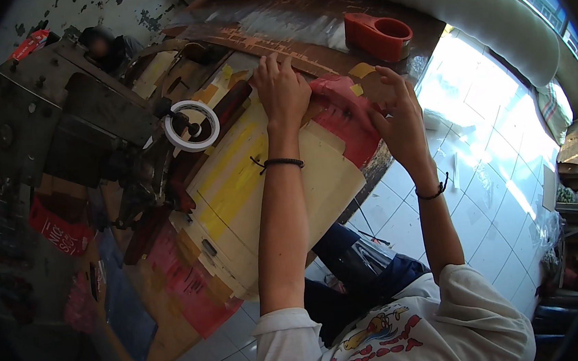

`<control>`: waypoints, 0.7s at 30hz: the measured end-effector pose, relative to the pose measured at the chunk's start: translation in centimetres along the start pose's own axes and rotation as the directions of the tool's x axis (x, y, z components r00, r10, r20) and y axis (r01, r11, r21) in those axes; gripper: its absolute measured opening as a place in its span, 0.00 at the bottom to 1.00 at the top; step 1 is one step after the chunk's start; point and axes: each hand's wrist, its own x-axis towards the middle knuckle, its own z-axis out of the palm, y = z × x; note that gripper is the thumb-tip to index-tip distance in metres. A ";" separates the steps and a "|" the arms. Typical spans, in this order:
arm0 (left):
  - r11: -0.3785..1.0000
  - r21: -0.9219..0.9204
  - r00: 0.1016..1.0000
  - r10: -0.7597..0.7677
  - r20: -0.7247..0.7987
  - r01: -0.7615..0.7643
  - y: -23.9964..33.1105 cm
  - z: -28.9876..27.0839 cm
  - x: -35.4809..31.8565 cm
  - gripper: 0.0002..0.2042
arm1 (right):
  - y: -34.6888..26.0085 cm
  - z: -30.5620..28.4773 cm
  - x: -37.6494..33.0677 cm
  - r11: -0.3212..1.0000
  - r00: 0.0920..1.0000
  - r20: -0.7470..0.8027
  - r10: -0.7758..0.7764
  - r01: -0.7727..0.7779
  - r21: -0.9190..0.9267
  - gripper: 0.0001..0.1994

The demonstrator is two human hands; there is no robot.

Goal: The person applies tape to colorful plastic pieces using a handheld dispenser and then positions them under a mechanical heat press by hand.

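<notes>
My left hand [283,93] rests at the far edge of a cream board [303,179] with yellow strips. Its fingers are spread and bent forward, and its thumb side is beside a crumpled red plastic sheet [349,117]. My right hand [402,121] is at the sheet's right side, thumb against the raised red plastic and index finger lifted apart. What its lower fingers grip is partly hidden. A small yellow tape piece [357,90] sticks to the sheet, and another yellow tape piece [362,70] is near the right index fingertip.
At the left stands a dark metal machine [76,110] with a white ring-shaped roll [191,126]. An orange-red ring-shaped holder [379,35] sits on the brown table [426,24]. Another red plastic sheet [191,278] lies at the lower left. A person [109,48] is behind the machine.
</notes>
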 end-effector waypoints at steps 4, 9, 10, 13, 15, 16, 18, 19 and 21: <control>0.867 -0.491 0.988 0.136 0.071 -0.084 1.2 -2.9 0.8 0.17 | -0.2 0.5 0.1 0.999 0.999 -0.023 -0.025 0.026 0.025 0.32; 0.734 -0.679 0.959 0.208 0.190 -0.025 1.5 -4.4 0.5 0.20 | 0.1 0.2 -0.2 0.992 0.990 -0.057 -0.127 0.126 -0.031 0.32; 0.705 -0.709 0.952 0.193 0.238 0.034 1.3 -4.7 0.6 0.20 | 0.0 0.2 -0.3 0.997 0.996 -0.056 -0.073 0.076 0.035 0.32; 0.701 -0.699 0.937 0.129 0.323 0.145 1.3 -5.0 0.9 0.18 | -0.5 0.6 -0.5 0.982 0.976 -0.123 -0.179 0.170 -0.078 0.34; 0.728 -0.657 0.930 0.070 0.360 0.199 1.2 -5.0 1.1 0.16 | -1.3 0.9 -0.6 0.920 0.925 -0.162 -0.343 0.295 -0.259 0.35; 0.720 -0.683 0.977 0.034 0.211 0.122 1.3 -4.8 1.3 0.15 | -1.9 1.1 -0.7 0.904 0.922 -0.086 -0.377 0.347 -0.250 0.39; 0.712 -0.701 0.998 -0.001 0.056 0.040 1.3 -4.8 1.5 0.15 | -2.0 1.2 -0.5 0.886 0.912 -0.010 -0.410 0.396 -0.242 0.43; 0.707 -0.707 1.000 0.024 -0.013 -0.026 1.4 -4.9 1.7 0.14 | -1.2 1.4 -0.1 0.934 0.953 0.084 -0.292 0.302 -0.189 0.46; 0.699 -0.709 0.996 0.045 -0.083 -0.091 1.4 -5.1 1.7 0.13 | -0.4 1.8 0.3 0.969 0.968 0.184 -0.172 0.200 -0.147 0.49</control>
